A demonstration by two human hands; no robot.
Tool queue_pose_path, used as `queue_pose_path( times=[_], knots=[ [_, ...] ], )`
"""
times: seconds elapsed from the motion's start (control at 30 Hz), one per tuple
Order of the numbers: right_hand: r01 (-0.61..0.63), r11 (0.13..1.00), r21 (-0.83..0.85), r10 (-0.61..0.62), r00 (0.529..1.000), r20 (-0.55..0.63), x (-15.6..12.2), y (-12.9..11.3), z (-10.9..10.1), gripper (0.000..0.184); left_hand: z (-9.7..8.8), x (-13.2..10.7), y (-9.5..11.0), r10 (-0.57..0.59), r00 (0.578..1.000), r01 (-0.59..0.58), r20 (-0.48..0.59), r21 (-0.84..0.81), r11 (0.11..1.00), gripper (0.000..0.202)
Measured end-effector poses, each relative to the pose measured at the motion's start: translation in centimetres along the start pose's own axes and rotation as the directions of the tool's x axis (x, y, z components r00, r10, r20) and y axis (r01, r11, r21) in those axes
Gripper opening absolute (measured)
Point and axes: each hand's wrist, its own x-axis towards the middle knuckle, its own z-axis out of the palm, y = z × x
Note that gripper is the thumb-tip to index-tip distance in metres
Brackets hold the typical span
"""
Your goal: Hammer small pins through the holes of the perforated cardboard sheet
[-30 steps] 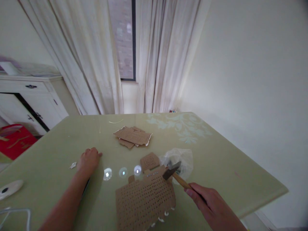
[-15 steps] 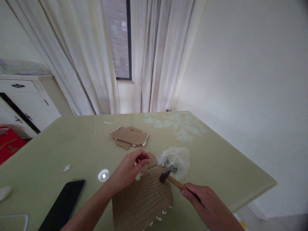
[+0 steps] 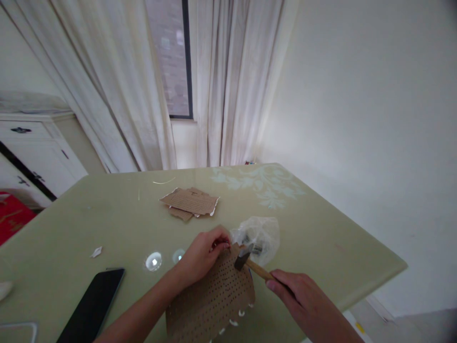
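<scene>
My right hand point(image 3: 296, 293) is wrapped round the wooden handle of a hammer point(image 3: 259, 270). Its dark metal head is over the upper right part of a brown cardboard sheet point(image 3: 217, 295) covered in rows of small holes. My left hand point(image 3: 207, 252) is closed in a pinch at the sheet's top edge, just left of the hammer head. A thin nail point(image 3: 230, 248) seems to show at its fingertips, mostly hidden by them. Behind the hammer lies a clear plastic bag point(image 3: 266, 236) with dark small pieces inside.
Torn cardboard pieces point(image 3: 191, 202) lie stacked farther back on the pale green table point(image 3: 117, 214). At the left are a black phone point(image 3: 93, 305), a white scrap point(image 3: 96, 251) and a bent white frame point(image 3: 30, 325). Curtains and a wall stand beyond the table.
My left hand has moved right and slightly down, closer to the hammer head, to the cardboard's top edge. My right hand still holds the hammer in nearly the same place. The view has shifted slightly.
</scene>
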Motion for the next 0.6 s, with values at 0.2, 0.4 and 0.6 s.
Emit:
queue_pose_path(
  times=[0.2,0.4,0.6],
  knots=[
    [0.006,1.0,-0.01,-0.006,1.0,-0.019,-0.2,0.1,0.2,0.042,0.3,-0.2,0.1,0.043,0.999,-0.043,0.003,0.085,0.995,0.014],
    [0.02,0.999,-0.048,-0.022,0.999,-0.038,-0.1,0.4,-0.5,0.052,0.8,-0.1,0.2,0.053,0.998,-0.058,0.034,0.156,0.986,0.02],
    [0.036,0.998,-0.044,-0.04,0.995,-0.095,1.8,-1.9,-3.4,0.048,1.1,0.0,-0.2,0.059,0.998,-0.06,0.015,0.168,0.984,0.021]
  ],
)
